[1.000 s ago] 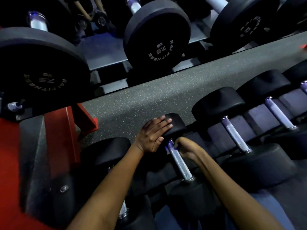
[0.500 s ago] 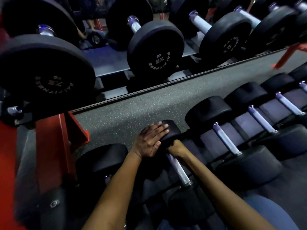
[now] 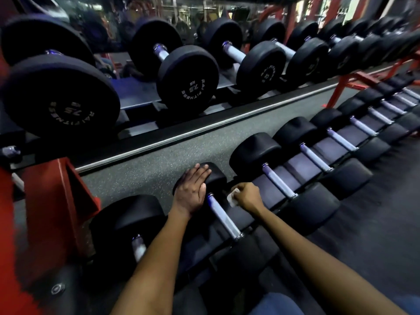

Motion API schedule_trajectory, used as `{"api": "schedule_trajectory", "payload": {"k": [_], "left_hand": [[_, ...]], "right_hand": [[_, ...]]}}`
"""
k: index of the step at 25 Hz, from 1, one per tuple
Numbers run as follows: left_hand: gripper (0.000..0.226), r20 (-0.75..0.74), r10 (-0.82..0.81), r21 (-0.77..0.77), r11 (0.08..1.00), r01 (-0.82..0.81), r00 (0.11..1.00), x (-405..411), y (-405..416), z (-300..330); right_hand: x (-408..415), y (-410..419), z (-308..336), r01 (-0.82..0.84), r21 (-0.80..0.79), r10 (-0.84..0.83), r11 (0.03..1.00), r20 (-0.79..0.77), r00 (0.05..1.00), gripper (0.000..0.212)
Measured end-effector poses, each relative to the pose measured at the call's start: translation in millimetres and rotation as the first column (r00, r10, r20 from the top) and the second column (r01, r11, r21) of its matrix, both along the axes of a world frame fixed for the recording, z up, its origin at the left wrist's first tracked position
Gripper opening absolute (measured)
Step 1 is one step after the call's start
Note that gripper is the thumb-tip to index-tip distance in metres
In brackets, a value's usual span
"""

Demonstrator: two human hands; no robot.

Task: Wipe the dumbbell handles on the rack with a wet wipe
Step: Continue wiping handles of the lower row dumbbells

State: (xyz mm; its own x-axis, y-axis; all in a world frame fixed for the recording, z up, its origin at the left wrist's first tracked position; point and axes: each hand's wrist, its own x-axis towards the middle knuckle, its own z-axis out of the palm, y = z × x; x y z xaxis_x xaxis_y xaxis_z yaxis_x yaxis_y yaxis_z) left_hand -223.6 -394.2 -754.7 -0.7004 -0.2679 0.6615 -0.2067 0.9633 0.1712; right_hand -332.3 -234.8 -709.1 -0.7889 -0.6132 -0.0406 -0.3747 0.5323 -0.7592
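Observation:
A row of black dumbbells with silver handles lies on the lower rack. My left hand [image 3: 192, 189] rests flat, fingers together, on the far black head [image 3: 216, 178] of the second dumbbell from the left. Its silver handle [image 3: 223, 217] is fully exposed. My right hand [image 3: 247, 196] is closed around a small white wet wipe [image 3: 233, 197], held just right of that handle's far end and off the metal. The neighbouring handle [image 3: 278, 184] lies further right.
An upper shelf holds large round dumbbells [image 3: 188, 80] marked 7.5. A red rack frame [image 3: 52, 201] stands at the left, another red support [image 3: 347, 85] at the right. More small dumbbells [image 3: 341, 139] continue to the right. Grey speckled floor [image 3: 159, 164] lies behind.
My right hand has come off the handle and shifted to its right, wipe still in it. The view has tilted up, showing more of the upper shelf. My left hand stays on the head.

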Motion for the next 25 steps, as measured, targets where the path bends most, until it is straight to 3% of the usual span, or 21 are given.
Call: {"api": "schedule_trajectory", "payload": {"k": [3, 8, 12, 15, 20, 25], "left_hand": [[0.048, 0.072, 0.231, 0.159, 0.958, -0.240, 0.970, -9.4, 41.7, 13.2], [0.061, 0.237, 0.515, 0.422, 0.709, -0.565, 0.824, -49.2, 97.0, 32.5], [0.071, 0.244, 0.663, 0.370, 0.611, -0.700, 0.708, -81.0, 106.9, 15.0], [0.069, 0.223, 0.733, 0.311, 0.571, -0.760, 0.643, -88.8, 110.0, 4.7], [0.075, 0.399, 0.755, 0.218, 0.473, -0.854, 0.520, -90.9, 118.6, 13.0], [0.076, 0.446, 0.748, 0.202, 0.450, -0.870, 0.491, -91.6, 119.8, 18.3]], "right_hand": [[-3.3, 16.4, 16.0, 0.025, 0.001, -0.025, 1.000, -0.018, 1.000, 0.024], [-43.3, 41.1, 20.1, -0.009, -0.003, 0.008, 1.000, -0.057, 0.998, 0.027], [-114.0, 60.0, 4.6, 0.047, 0.015, -0.043, 0.999, -0.192, 0.981, 0.019], [-150.3, 60.2, -12.4, -0.033, 0.122, 0.059, 0.992, -0.217, 0.974, 0.021], [-178.7, 68.2, -2.7, -0.181, 0.189, 0.218, 0.965, -0.197, 0.956, 0.021], [-196.5, 78.6, -0.5, 0.042, 0.039, -0.045, 0.998, 0.060, 0.997, 0.028]]}}
